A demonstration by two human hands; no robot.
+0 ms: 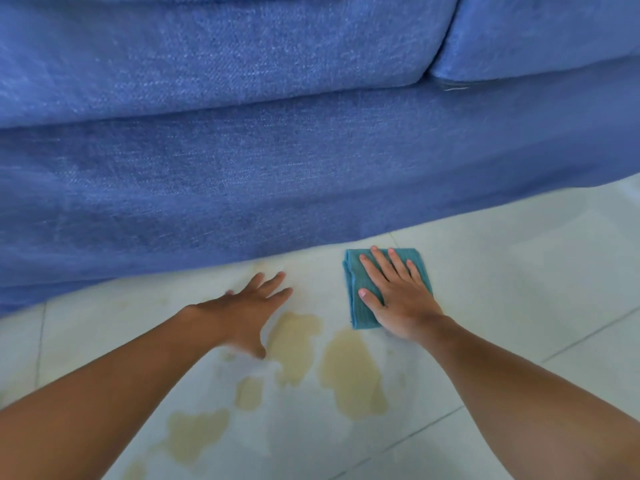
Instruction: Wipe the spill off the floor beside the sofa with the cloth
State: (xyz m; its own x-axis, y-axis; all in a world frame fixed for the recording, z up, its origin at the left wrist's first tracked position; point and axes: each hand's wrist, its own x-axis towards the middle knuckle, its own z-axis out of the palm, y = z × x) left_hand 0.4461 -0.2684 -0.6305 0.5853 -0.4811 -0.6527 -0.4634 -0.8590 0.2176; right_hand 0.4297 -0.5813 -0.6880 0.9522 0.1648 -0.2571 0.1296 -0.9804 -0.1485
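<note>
A folded teal cloth lies on the pale tiled floor, close to the base of the blue sofa. My right hand presses flat on it, fingers spread and pointing at the sofa. A yellowish spill spreads in several patches on the tiles just nearer me than the cloth, between my forearms, with another patch lower left. My left hand is spread, palm down and empty, at the far left edge of the spill; it looks slightly blurred.
The sofa's front panel and two seat cushions fill the upper half of the view and bound the floor on the far side. Bare tiles with grout lines extend to the right.
</note>
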